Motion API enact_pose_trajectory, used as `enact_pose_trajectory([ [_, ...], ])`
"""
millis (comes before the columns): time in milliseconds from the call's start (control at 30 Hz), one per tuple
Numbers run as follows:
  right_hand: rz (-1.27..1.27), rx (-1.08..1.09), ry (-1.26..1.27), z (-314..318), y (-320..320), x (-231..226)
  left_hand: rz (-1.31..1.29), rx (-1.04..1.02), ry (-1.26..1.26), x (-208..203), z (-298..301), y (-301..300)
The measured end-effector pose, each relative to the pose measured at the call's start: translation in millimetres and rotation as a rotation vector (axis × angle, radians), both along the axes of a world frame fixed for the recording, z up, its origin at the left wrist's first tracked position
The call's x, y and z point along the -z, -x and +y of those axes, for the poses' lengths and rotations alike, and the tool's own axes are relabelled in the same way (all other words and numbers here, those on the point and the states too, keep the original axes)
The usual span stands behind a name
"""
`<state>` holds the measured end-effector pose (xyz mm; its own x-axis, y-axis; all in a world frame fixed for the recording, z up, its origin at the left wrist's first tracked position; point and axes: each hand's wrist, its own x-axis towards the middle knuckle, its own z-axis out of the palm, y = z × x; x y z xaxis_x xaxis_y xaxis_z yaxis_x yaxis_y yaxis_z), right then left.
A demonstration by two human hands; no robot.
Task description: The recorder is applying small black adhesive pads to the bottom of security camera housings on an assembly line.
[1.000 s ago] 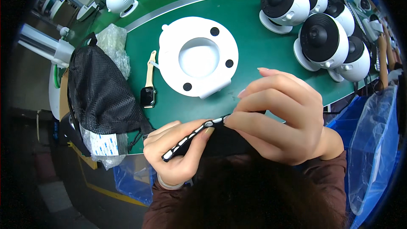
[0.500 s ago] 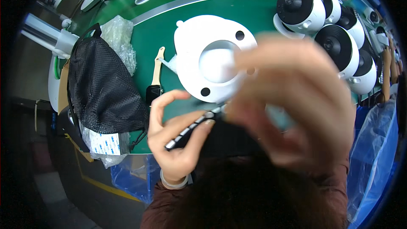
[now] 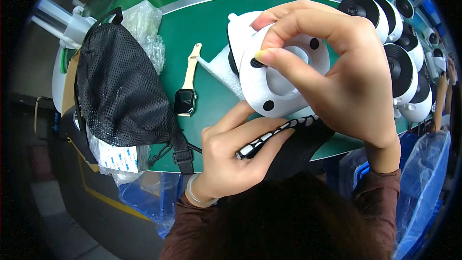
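A white rounded device [image 3: 248,84] lies on the green table with its ring-shaped base facing up. Round black pads [image 3: 268,105] dot that base, around a recessed centre. My right hand [image 3: 356,62] is closed on the device's left side, its thumb pressed on one black pad and other fingers at the rim. Just below, my left hand [image 3: 226,156] pinches a narrow black-and-white patterned strip [image 3: 262,143] between thumb and fingers, and its index fingertip reaches the device's lower edge. White foam sheet [image 3: 224,72] sticks out from under the device.
A smartwatch [image 3: 185,102] with a beige strap lies left of the device. Further left are a black mesh bag [image 3: 120,86] and bubble wrap [image 3: 144,24]. Several white devices with black round faces [image 3: 399,67] crowd the right side. A clear blue plastic bag [image 3: 423,173] hangs at lower right.
My right hand, blurred before, has moved up and left onto the device's base. The device has turned and tilted. My left hand still holds the strip; the view has shifted.
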<state>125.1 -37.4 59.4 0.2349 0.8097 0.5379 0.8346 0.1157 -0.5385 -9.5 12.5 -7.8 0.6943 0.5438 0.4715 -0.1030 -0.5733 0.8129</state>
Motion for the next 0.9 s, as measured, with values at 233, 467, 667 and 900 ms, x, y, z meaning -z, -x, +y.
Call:
enact_pose_trajectory([
  [233, 0.022, -0.077, 0.048, -1.4, 0.4, -8.0, -0.025, 0.006, 0.007, 3.0, 0.0, 1.1],
  [467, 0.008, -0.068, -0.042, -3.4, 3.7, 2.3, -0.014, -0.01, -0.005, 1.8, -3.4, 2.0],
  [667, -0.071, -0.023, -0.001, 0.8, -6.8, 4.9, -0.016, -0.017, -0.034, 0.1, -1.4, 1.1],
  [900, 0.139, -0.352, 0.386, 18.9, -32.0, -12.2, -0.026, 0.01, -0.018, -1.4, 2.6, 0.9],
])
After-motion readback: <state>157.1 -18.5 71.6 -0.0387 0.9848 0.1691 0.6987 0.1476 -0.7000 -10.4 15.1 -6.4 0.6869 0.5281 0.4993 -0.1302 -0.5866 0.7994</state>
